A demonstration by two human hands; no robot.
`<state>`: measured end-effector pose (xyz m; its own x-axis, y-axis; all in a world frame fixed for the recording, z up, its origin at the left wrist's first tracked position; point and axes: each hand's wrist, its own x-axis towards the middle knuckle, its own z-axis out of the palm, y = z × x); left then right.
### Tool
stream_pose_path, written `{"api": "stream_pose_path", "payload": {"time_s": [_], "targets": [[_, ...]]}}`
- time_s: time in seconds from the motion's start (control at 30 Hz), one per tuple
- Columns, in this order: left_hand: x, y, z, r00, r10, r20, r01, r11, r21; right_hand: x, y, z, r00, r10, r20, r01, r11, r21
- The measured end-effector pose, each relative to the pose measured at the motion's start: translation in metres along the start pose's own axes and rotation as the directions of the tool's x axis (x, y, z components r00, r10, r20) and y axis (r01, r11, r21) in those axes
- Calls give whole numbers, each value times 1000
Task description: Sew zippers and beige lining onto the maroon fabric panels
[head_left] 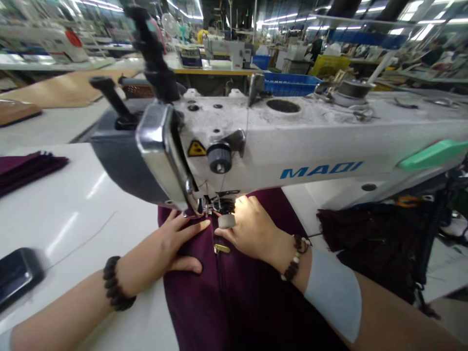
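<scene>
A dark maroon fabric piece (193, 292) with a zipper (221, 278) lies under the needle area of a white sewing machine (263, 161). The zipper's gold pull (221, 248) rests just in front of the presser foot (207, 207). My left hand (171, 241) presses on the cloth left of the zipper, open, fingers and thumb apart. My right hand (256, 226) is closed right of the presser foot, thumb near the zipper. A small grey cylinder (226, 221) stands before its curled fingers, so what they pinch is partly hidden. Light falls on these fingers.
Folded maroon cloth (31, 168) lies at the left, above a dark phone-like device (20, 275). More dark cloth (373, 248) is heaped at the right. Behind the machine stand a blue basket (290, 84) and other sewing tables. A loose thread crosses the white tabletop (120, 195).
</scene>
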<state>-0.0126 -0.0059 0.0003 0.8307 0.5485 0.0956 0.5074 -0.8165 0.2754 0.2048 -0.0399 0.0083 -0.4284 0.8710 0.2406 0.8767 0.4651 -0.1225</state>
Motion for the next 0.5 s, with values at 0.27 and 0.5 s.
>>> {"api": "stream_pose_path", "payload": {"time_s": [0.27,0.5], "targets": [[3,5,-4,1000,-3,25,4,999,-41,-3,4,3,999,-27,17,27,1000,0],[1,5,-3,999,-43,22,45,994,-98,0,5,9,1000,-6,-26,7,1000,20]]}}
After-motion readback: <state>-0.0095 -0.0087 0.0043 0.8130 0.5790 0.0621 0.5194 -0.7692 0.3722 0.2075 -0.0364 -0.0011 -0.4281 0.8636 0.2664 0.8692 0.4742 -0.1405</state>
